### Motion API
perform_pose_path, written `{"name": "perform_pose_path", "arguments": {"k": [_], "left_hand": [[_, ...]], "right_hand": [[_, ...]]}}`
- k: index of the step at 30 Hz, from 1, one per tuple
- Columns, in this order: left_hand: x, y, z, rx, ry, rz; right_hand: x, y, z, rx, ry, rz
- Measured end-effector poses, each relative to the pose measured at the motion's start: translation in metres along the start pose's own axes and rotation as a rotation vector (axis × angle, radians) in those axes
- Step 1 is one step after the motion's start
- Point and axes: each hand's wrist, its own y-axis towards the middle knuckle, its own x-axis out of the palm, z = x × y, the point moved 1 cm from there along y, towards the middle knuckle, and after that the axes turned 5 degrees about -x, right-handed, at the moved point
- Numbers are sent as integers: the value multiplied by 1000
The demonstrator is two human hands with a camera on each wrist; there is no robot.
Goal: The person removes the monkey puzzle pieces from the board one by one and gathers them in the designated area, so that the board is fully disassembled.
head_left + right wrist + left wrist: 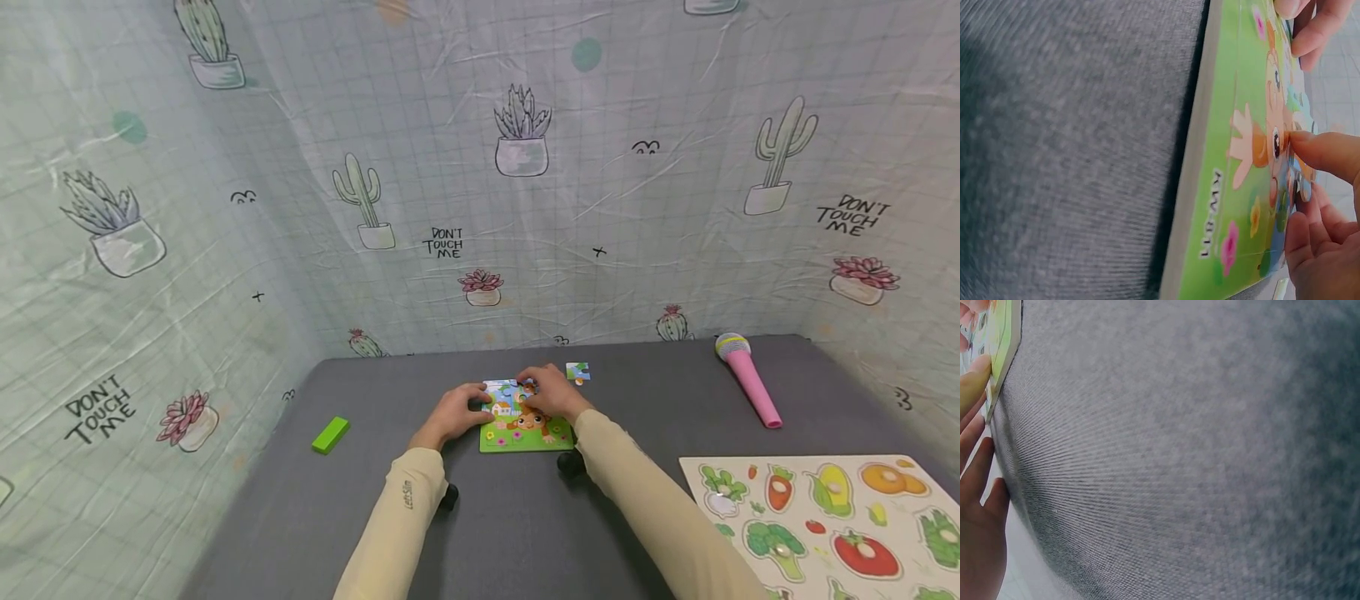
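Note:
A jigsaw puzzle board [525, 444] with a green border and a monkey picture lies on the grey table. My left hand [455, 410] rests at its left edge; in the left wrist view the thumb [977, 374] touches the board's face and the fingers stretch out beside it. Over the board's upper right part, my right hand [553, 392] pinches a puzzle piece [1304, 186], mostly covered by the fingers. The right thumb is by the monkey's head. One loose puzzle piece [577, 372] lies just beyond the board, by the right hand.
To the left lies a green block [331, 435]. A pink toy microphone [750, 382] is at the back right. A white vegetable board [813, 483] covers the front right corner. Patterned cloth [525, 208] rises behind the table and at the sides.

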Motion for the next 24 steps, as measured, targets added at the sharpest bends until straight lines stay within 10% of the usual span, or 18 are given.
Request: {"name": "perform_pose_path", "arguments": {"k": [13, 24], "left_hand": [[-2, 2, 1, 13, -9, 16], [-4, 1, 0, 15, 24, 0]], "right_hand": [[-6, -1, 4, -114, 115, 22], [-16, -5, 16, 65, 349, -39]]}}
